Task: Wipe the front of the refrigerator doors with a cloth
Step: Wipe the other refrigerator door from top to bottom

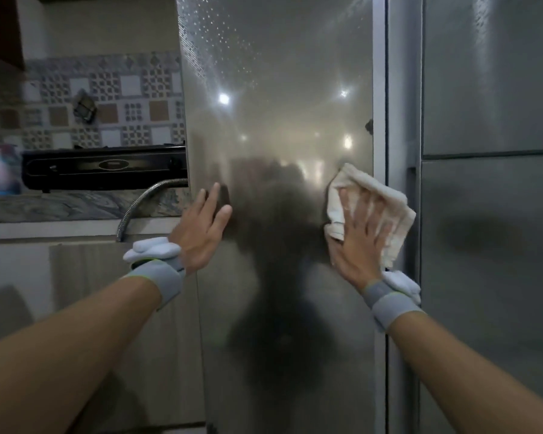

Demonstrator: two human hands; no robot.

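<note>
At the centre of the frame stands the left refrigerator door (pixel 279 89), a tall glossy panel whose long axis runs top to bottom, with a second pair of doors (pixel 489 120) filling the right side beyond a pale vertical frame strip (pixel 381 73). The right hand (pixel 356 242) lies flat with fingers spread, pressing a crumpled white cloth (pixel 373 202) against the door close to its right edge, right of centre in the frame; the cloth bunches out above and to the right of the fingertips and overlaps the frame strip. The left hand (pixel 198 230) is also open and flat, fingers loosely together, braced bare against the left edge of the same door and holding nothing. Both wrists carry grey bands. Most of the door surface lies above and to the left of the cloth, and a speckled patch (pixel 220 42) shows toward the upper middle of the frame. Judging from this, the coming stroke likely carries the cloth leftward or upward across the panel, and only the right hand can make it. The tabletop (pixel 60 205) with a black stove (pixel 104 166) sits at the left of the frame.
</note>
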